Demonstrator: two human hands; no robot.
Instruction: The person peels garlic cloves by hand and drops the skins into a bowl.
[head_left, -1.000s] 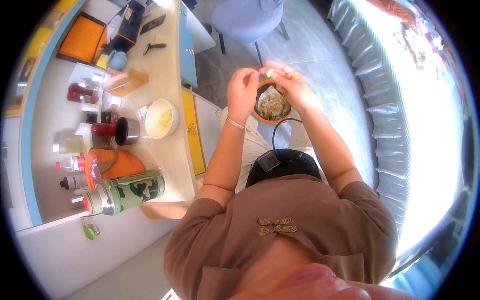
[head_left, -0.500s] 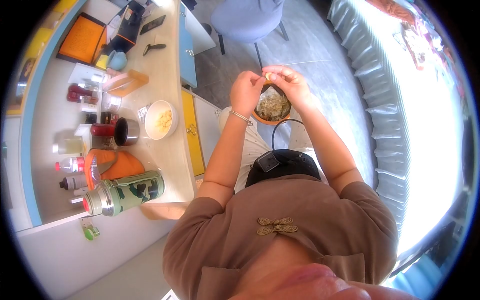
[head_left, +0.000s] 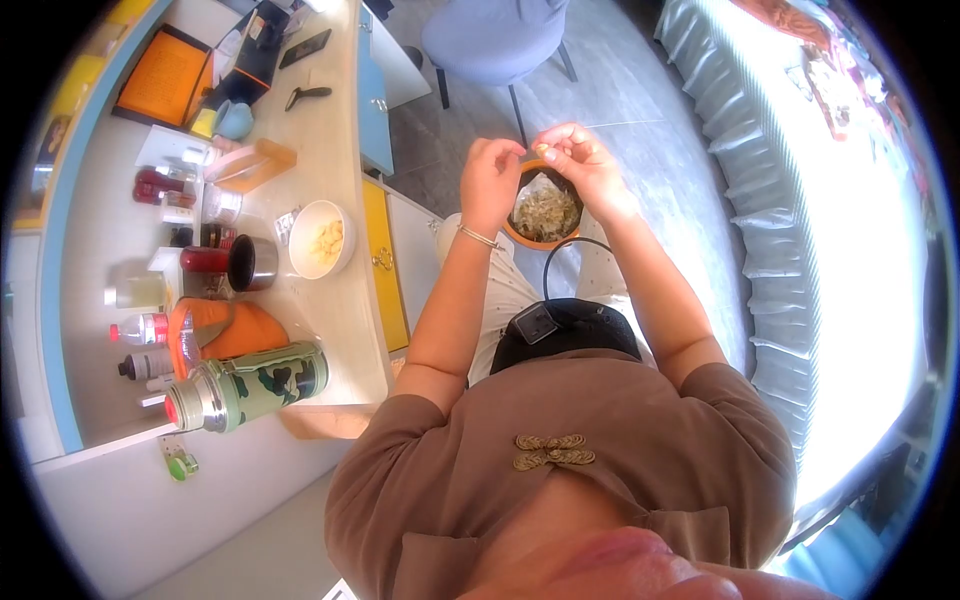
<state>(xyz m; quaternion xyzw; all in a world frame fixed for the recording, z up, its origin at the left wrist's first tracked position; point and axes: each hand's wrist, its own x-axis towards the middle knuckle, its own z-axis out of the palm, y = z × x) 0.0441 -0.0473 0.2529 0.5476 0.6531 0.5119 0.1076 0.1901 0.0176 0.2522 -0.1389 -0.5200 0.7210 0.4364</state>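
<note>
My right hand (head_left: 590, 172) pinches a small pale yellow piece (head_left: 543, 149) that looks like a garlic clove. Just to its left is my left hand (head_left: 491, 183), its thumb and fingertips pressed together; whatever they hold is too small to make out. Below both hands an orange-rimmed bin (head_left: 540, 242) stands on the floor with pale, papery peelings (head_left: 546, 208) inside. On the desk to the left, a white bowl (head_left: 302, 262) holds several pale yellow pieces (head_left: 327, 241).
The desk (head_left: 335, 330) also bears a camouflage thermos (head_left: 275, 385), an orange bag (head_left: 250, 330), a dark cup (head_left: 254, 263), bottles and a black peeler (head_left: 307, 95). A grey-blue chair (head_left: 495, 40) stands ahead. A bed with a pale skirt (head_left: 785, 300) is at the right.
My hands came together over the piece, then parted slightly. The piece stays in my right hand, and my left fingertips are now a little away from it.
</note>
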